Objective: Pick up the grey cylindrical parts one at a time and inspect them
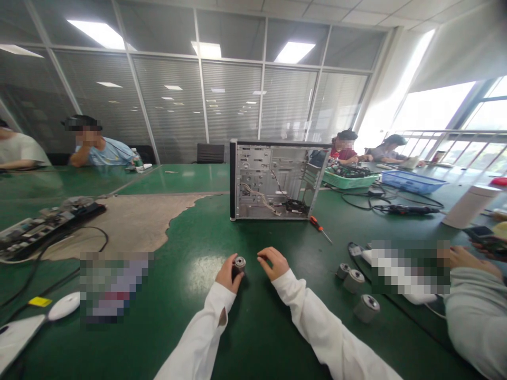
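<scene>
My left hand (226, 275) is closed around a small metal cylinder (240, 262) that looks like a motor, with its round end facing up. Just to the right, my right hand (274, 263) is loosely curled with the fingers a little apart, and I see nothing in it. Three similar metal cylinders (367, 309) stand on the green table (261, 327) to the right of my right arm. Beyond both hands an opened computer case (273, 179) stands upright, with loose cables and a black fan-like part inside. An orange-handled screwdriver (320, 229) lies beside its right corner.
A white power strip (404, 277) and a co-worker's sleeve (475, 316) are at the right. Further back are a green basket (350, 181), a blue basket (414, 182) and a white bottle (471, 206). Cables and a white mouse (64, 306) lie left. Several people sit around.
</scene>
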`<action>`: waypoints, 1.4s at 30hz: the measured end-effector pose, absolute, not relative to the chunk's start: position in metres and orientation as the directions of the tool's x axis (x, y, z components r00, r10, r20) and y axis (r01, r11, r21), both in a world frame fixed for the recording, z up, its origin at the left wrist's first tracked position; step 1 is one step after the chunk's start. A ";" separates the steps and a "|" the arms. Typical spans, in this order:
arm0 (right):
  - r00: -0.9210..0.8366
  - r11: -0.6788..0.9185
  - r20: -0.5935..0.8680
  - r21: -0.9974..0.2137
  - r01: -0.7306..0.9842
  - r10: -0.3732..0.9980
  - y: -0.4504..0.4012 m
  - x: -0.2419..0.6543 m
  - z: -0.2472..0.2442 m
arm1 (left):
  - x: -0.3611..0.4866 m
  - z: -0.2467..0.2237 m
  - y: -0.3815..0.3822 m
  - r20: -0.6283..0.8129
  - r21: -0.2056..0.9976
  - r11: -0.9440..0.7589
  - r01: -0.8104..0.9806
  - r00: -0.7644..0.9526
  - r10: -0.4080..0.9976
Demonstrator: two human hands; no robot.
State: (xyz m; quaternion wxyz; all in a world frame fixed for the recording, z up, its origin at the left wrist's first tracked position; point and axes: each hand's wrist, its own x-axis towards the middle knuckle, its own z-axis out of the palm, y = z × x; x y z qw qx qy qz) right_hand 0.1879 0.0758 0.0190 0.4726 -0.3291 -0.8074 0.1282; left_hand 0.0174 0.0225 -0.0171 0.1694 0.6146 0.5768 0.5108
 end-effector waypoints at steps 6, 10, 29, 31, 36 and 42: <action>-0.469 0.685 0.500 -0.527 0.503 0.728 0.096 0.203 -0.010 | 0.011 -0.011 0.023 0.371 0.832 -0.197 0.519 -0.255 0.893; -0.453 0.651 0.470 -0.592 0.475 0.757 0.098 0.201 -0.012 | 0.010 -0.011 0.023 0.347 0.858 -0.195 0.476 -0.256 0.902; -0.058 0.350 0.345 -0.916 0.197 0.937 0.115 0.213 -0.028 | 0.009 -0.008 0.022 0.274 0.914 -0.149 0.378 -0.302 0.913; -0.056 0.349 0.345 -0.916 0.195 0.937 0.114 0.214 -0.027 | 0.009 -0.008 0.023 0.278 0.906 -0.150 0.396 -0.289 0.916; -0.042 0.339 0.337 -0.921 0.193 0.941 0.113 0.213 -0.026 | 0.009 -0.009 0.023 0.291 0.907 -0.166 0.387 -0.289 0.912; -0.024 0.336 0.339 -0.920 0.203 0.941 0.108 0.212 -0.016 | 0.009 -0.009 0.023 0.297 0.907 -0.169 0.386 -0.300 0.906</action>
